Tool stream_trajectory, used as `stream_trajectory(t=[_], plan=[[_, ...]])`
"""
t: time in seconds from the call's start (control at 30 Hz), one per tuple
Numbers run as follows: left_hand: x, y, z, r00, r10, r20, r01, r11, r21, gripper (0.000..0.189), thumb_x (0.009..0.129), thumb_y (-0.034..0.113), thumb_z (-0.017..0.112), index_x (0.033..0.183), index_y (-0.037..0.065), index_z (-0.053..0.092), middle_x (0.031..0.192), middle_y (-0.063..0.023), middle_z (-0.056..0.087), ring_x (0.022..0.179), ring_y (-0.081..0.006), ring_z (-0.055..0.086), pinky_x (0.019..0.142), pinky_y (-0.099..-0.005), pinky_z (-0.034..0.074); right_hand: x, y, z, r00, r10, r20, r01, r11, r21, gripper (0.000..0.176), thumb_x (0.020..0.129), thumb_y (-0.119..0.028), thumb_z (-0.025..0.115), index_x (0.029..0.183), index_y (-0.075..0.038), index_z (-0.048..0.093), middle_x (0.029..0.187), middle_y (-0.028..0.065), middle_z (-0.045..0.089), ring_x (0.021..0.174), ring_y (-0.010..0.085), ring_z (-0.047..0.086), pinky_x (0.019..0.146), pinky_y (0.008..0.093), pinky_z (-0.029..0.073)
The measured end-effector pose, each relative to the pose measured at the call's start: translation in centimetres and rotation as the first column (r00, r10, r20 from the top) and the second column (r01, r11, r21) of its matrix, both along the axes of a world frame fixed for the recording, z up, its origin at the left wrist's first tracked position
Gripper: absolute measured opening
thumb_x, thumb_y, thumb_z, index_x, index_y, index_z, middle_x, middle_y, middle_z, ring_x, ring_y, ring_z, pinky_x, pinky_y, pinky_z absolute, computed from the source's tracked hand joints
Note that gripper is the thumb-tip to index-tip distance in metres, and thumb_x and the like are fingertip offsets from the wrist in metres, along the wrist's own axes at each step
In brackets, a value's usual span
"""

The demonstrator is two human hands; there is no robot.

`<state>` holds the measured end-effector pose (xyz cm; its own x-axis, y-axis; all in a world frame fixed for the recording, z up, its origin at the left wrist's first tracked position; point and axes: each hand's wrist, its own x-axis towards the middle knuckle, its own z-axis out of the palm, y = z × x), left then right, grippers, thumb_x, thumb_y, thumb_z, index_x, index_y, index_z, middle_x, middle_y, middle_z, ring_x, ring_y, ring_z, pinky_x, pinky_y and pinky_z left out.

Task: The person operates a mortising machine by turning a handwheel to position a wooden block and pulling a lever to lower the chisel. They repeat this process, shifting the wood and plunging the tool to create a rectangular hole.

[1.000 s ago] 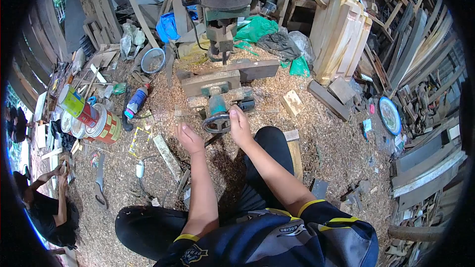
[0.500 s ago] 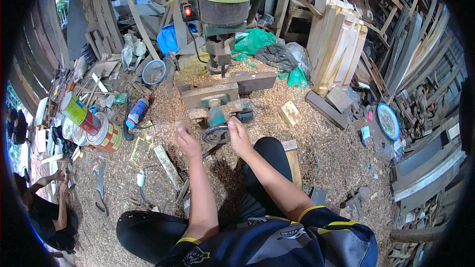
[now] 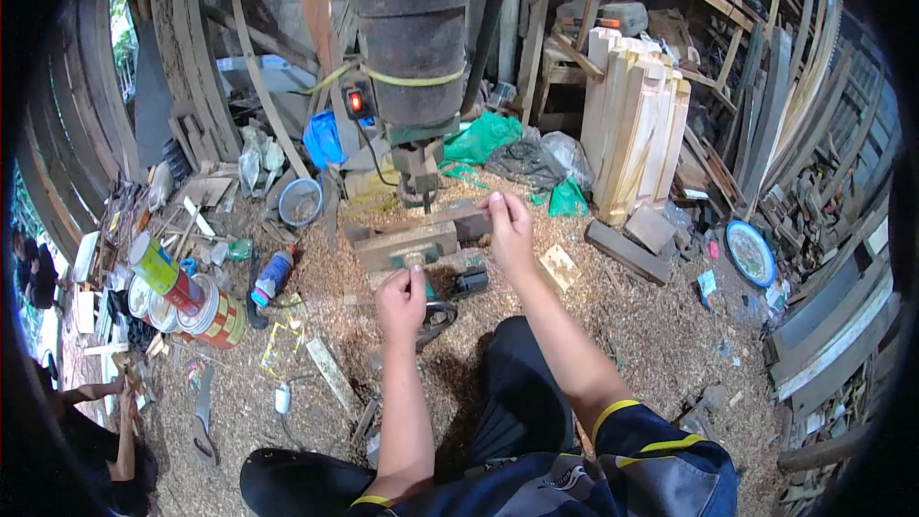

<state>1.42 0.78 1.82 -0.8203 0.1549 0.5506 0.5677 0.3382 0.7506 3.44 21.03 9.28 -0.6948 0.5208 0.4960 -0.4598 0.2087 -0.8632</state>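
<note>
A drilling machine with a dark motor housing (image 3: 410, 33) stands ahead, its bit pointing down above a wooden block (image 3: 406, 246) on the vise-like base. My left hand (image 3: 401, 305) is closed with the thumb up, just in front of the block and left of the handwheel (image 3: 438, 324). What it grips, if anything, is hidden. My right hand (image 3: 511, 230) is raised at the right end of a darker board behind the block, thumb and forefinger pressed together. Any object in that pinch is too small to name. A red light glows on the switch box (image 3: 355, 101).
Wood shavings cover the ground. Stacked buckets (image 3: 218, 317), a spray can (image 3: 274, 276) and a handsaw (image 3: 203, 414) lie left, with a co-worker's arms (image 3: 124, 421) beyond. Shaped timbers (image 3: 632, 124), a dark beam (image 3: 627, 252) and a blue-rimmed basin (image 3: 750, 253) are right.
The view has tilted upward, showing more of the motor. My right hand has moved from beside the handwheel up to the board's right end. My left hand has moved right, closer to the block.
</note>
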Motion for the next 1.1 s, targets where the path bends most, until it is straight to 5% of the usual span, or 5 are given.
stream_trajectory(t=[0.07, 0.1, 0.33, 0.6, 1.1], plan=[[-0.4, -0.2, -0.4, 0.98, 0.059, 0.191, -0.062, 0.998, 0.013, 0.044, 0.103, 0.027, 0.062, 0.073, -0.004, 0.058, 0.066, -0.0226, 0.053, 0.058, -0.0383, 0.052, 0.058, -0.0442, 0.042, -0.7, 0.6, 3.1, 0.998, 0.002, -0.064, 0.0, 1.0, 0.032, 0.031, 0.111, -0.023, 0.051, 0.093, -0.001, 0.065, 0.083, -0.001, 0.058, 0.08, 0.0084, 0.051, 0.075, 0.0269, 0.043], [-0.3, 0.1, -0.7, 0.975, 0.071, 0.213, -0.085, 0.995, 0.055, 0.047, 0.104, 0.028, 0.063, 0.072, -0.004, 0.053, 0.059, -0.015, 0.043, 0.057, -0.0175, 0.038, 0.056, -0.0382, 0.038, -1.1, 0.9, 4.6, 0.993, 0.007, -0.12, 0.0, 0.998, 0.059, 0.03, 0.111, -0.022, 0.052, 0.094, -0.001, 0.065, 0.083, -0.0013, 0.058, 0.08, 0.0083, 0.05, 0.074, 0.0267, 0.043], [0.4, 0.1, 0.3, 0.963, 0.168, 0.209, -0.167, 0.986, -0.02, 0.039, 0.101, 0.027, 0.063, 0.079, -0.004, 0.064, 0.07, -0.0253, 0.06, 0.063, -0.0433, 0.062, 0.06, -0.0456, 0.046, -4.2, 2.4, 12.8, 0.951, 0.036, -0.306, 0.017, 0.986, 0.168, 0.022, 0.108, -0.016, 0.055, 0.104, 0.001, 0.068, 0.096, 0.0026, 0.067, 0.09, 0.0105, 0.06, 0.082, 0.0282, 0.049], [0.2, 0.5, -0.3, 0.982, 0.178, 0.056, -0.182, 0.98, 0.08, 0.038, 0.101, 0.021, 0.062, 0.073, -0.004, 0.056, 0.063, -0.0225, 0.051, 0.053, -0.0332, 0.051, 0.056, -0.0428, 0.041, -9.6, 4.0, 23.0, 0.767, -0.177, -0.616, 0.424, 0.862, 0.28, 0.038, 0.108, -0.022, 0.057, 0.138, 0.002, 0.058, 0.133, 0.01, 0.064, 0.121, 0.0192, 0.06, 0.1, 0.0357, 0.05], [0.7, 0.8, -0.6, 0.919, 0.316, -0.237, -0.286, 0.946, 0.154, 0.025, 0.095, 0.002, 0.056, 0.071, -0.004, 0.056, 0.065, -0.0182, 0.051, 0.06, -0.0383, 0.051, 0.058, -0.047, 0.039, -12.0, 8.5, 38.5, 0.74, 0.656, -0.151, -0.661, 0.75, 0.017, 0.041, 0.104, -0.038, 0.054, 0.069, -0.019, 0.047, 0.053, -0.0019, 0.038, 0.045, 0.0159, 0.04, 0.045, 0.0333, 0.036]])
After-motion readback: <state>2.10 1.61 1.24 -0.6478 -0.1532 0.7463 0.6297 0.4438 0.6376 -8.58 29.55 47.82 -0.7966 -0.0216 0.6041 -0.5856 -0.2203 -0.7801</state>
